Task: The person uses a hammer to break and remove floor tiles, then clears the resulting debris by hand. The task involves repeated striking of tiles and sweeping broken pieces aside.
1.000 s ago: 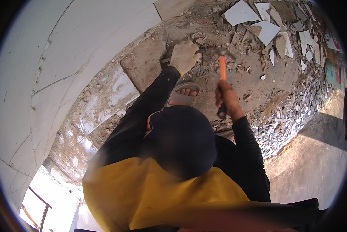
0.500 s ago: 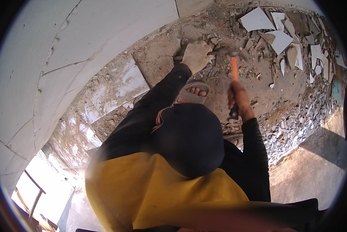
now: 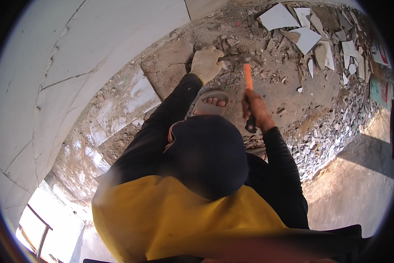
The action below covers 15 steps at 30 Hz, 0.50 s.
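Rough floor (image 3: 293, 101), brown-grey, dirt + grit over most of it. Upper R: bkn white tiles (image 3: 279, 17), flat, some overlapping, a few w/ brownish faces, plus slivers (image 3: 310, 68) close by. Far R: more thin pcs, closely bunched, nr a teal pc (image 3: 378, 90). Below those: broad spread of small grey-white chips (image 3: 315, 142), dense, along edge of a smoother tan strip (image 3: 337, 193), part in shadow. L side: squarish brown slab (image 3: 162, 74), cracked, dusty; next to it, a white-smeared patch (image 3: 137, 94). Top mid: loose rubble (image 3: 230, 42). Mid: sandal (image 3: 201, 106) w/ foot in it, flat on floor; 2nd one mostly hidden.
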Each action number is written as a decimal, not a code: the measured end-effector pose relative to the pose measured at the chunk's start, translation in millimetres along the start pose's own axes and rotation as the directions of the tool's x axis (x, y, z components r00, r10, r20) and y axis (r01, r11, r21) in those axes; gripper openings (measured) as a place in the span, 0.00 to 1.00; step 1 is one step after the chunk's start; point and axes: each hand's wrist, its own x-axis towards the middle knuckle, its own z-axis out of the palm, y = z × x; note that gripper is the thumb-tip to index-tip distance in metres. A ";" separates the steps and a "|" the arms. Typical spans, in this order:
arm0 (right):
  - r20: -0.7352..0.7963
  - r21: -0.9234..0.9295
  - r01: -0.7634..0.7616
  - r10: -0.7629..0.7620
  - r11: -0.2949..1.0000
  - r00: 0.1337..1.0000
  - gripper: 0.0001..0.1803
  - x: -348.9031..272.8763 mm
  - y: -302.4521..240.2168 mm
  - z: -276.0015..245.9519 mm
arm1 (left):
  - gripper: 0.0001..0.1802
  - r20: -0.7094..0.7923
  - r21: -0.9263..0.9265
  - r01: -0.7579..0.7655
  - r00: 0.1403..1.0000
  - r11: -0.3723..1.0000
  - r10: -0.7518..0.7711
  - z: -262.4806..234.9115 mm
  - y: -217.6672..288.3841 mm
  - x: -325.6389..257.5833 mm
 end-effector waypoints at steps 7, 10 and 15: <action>-0.239 0.290 0.252 -0.185 0.923 0.953 0.25 -1.5 -16.4 -49.4 | 0.18 0.060 -0.026 0.029 0.998 0.999 -0.028 -15.8 -15.9 -18.9; -0.578 0.312 0.554 -0.308 0.772 0.756 0.27 4.6 -28.2 -46.3 | 0.19 0.050 0.011 0.021 0.999 1.000 -0.022 -16.5 -14.7 -20.2; -0.048 -0.168 0.105 -0.115 0.980 0.992 0.27 8.7 13.3 11.8 | 0.23 0.031 0.120 -0.004 1.000 0.993 0.000 -21.0 -9.2 -27.5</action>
